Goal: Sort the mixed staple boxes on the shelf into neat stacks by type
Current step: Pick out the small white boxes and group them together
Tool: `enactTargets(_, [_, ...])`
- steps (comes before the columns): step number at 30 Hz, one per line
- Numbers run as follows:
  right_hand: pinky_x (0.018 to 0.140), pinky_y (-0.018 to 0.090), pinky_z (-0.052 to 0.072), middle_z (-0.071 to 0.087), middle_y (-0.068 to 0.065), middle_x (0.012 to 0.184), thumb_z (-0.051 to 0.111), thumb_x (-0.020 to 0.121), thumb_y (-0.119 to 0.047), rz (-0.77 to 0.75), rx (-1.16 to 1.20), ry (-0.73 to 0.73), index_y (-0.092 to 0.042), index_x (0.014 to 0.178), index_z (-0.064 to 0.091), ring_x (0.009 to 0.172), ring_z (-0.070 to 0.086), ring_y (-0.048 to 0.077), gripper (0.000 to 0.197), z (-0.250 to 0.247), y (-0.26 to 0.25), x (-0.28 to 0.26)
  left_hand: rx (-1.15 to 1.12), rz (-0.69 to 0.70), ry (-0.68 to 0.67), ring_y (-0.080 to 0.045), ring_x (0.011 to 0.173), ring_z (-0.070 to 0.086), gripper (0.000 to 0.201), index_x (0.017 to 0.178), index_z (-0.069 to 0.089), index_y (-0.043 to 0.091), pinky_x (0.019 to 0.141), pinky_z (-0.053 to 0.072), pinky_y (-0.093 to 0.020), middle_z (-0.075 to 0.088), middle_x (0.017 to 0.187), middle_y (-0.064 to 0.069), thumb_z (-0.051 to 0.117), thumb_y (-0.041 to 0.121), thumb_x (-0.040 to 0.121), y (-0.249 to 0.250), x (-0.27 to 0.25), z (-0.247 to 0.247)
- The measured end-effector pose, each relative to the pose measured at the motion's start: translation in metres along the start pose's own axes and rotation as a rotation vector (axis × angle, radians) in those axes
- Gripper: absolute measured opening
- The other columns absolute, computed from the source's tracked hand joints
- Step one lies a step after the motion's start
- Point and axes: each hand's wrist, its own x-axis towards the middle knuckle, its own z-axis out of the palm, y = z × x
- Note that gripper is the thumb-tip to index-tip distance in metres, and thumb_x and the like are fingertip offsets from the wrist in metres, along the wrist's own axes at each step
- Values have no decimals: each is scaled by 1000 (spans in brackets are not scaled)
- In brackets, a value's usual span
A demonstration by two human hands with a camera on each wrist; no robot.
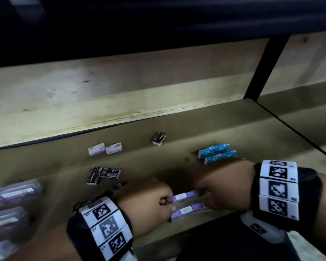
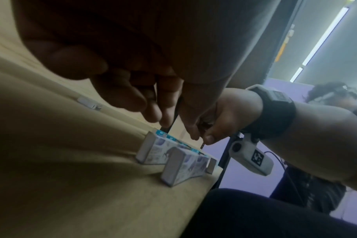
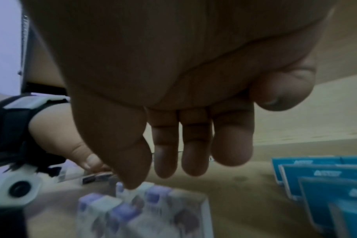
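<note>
The wooden shelf (image 1: pixel 196 129) filled the view, its back board (image 1: pixel 120 87) pale under the light and a dark upright post (image 1: pixel 265 65) off to the right. Down at the front edge, both hands met over the purple-and-white staple boxes (image 1: pixel 184 204), a small cluster lying flat in two rows. The left hand (image 1: pixel 149 200) had its fingers curled in at the cluster's left end, though whether it actually pinched a box could not be told. The right hand (image 1: pixel 222 189) hung over the other end with its fingers (image 3: pixel 196 145) straight and loose, the thumb tip just touching a box top. These boxes looked like light, stiff card with slick printed faces, likely to skate on the wood; the sensible hold would be across the short ends or long sides, squeezing gently so the rows stay square. Just behind the right hand lay the blue staple boxes (image 1: pixel 217 153), already grouped close enough to be knocked. Behind the left hand sat a pair of black staple boxes (image 1: pixel 103 174), with more black ones partly hidden under the wrist. Further back, two stray purple boxes (image 1: pixel 105 148) and one lone black box (image 1: pixel 159 138) waited. Blurred purple packs (image 1: pixel 11 200) crowded the far left.
</note>
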Motion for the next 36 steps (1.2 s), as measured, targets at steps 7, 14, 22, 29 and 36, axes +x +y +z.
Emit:
enactTargets(7, [62, 28, 46, 63, -9, 85, 53, 81, -52, 46, 1, -129, -35, 105, 59, 79, 64, 17, 30, 8, -4, 1, 84, 24, -11, -6, 84, 57, 36, 106, 59, 40, 65, 33, -23, 58, 92, 14, 57, 62, 77, 11, -4, 2])
enactTargets(14, [65, 32, 52, 61, -9, 82, 57, 86, -45, 26, 4, -196, -35, 105, 63, 75, 61, 14, 22, 10, -8, 10, 113, 21, -80, -13, 82, 58, 29, 102, 62, 34, 67, 42, -25, 61, 91, 9, 59, 54, 82, 13, -2, 4])
enactTargets(22, [64, 33, 52, 61, -10, 80, 55, 85, -44, 24, -2, -197, -37, 106, 62, 72, 60, 12, 23, 12, -7, 11, 107, -15, -106, -15, 87, 61, 28, 106, 62, 35, 75, 50, -28, 64, 95, 7, 58, 53, 84, 14, -3, 5])
enactTargets(29, [53, 23, 31, 55, -9, 75, 55, 86, -45, 35, -37, -149, -39, 113, 59, 67, 51, 14, 28, 10, -10, 9, 102, -11, -92, -14, 85, 62, 30, 109, 60, 37, 68, 41, -25, 67, 94, 6, 58, 53, 83, 16, -4, 3])
enactTargets(36, [74, 31, 51, 65, -8, 99, 56, 77, -51, -17, -29, 38, -41, 112, 59, 90, 63, 19, 37, -8, -13, 3, 18, -21, -34, -8, 81, 60, 40, 103, 63, 34, 72, 49, -26, 66, 90, 11, 48, 58, 75, -1, -8, -5])
